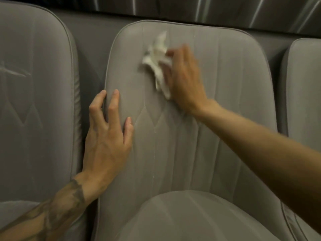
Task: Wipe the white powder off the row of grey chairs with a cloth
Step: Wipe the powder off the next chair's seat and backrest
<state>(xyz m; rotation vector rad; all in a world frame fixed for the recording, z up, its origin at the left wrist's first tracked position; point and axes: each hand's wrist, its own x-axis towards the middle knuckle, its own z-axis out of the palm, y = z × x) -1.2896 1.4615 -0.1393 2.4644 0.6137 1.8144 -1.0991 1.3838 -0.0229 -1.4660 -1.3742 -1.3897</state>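
A grey padded chair back [199, 127] fills the middle of the view. My right hand [184, 79] presses a crumpled white cloth [157, 61] flat against its upper part; the hand is blurred with motion. My left hand [107, 134] rests on the chair back's left edge, fingers spread and slightly bent over the piping. A thin pale streak of white powder [154, 153] runs down a seam below the cloth. The seat cushion [199, 218] of this chair shows at the bottom.
A second grey chair back [34, 101] stands to the left, with faint pale marks [13, 71] on it. A third chair [302, 93] shows at the right edge. A dark wall with pale streaks [191, 7] runs behind the row.
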